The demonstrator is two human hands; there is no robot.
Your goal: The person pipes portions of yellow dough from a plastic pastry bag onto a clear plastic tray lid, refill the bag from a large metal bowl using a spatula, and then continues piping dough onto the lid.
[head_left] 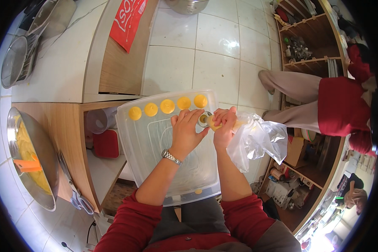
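Note:
My right hand (223, 126) is closed round a clear plastic piping bag (256, 140) holding pale yellow filling. Its narrow end points into a small round metal ring (202, 118), which the fingers of my left hand (187, 131) grip. Both are above a translucent plastic lid or tray (140, 147). Along its far edge lies a row of several yellow discs (167, 106). One more small yellow spot (198, 191) shows near the tray's near edge, apparently underneath.
At left are a steel bowl (50, 168) of yellow batter with an orange spatula (27, 166), scissors (82, 203), a cabinet (73, 126) and a drying rack (23, 63). At right, a co-worker (338, 107) stands by wooden shelves (304, 29); another person (357, 193) is farther off.

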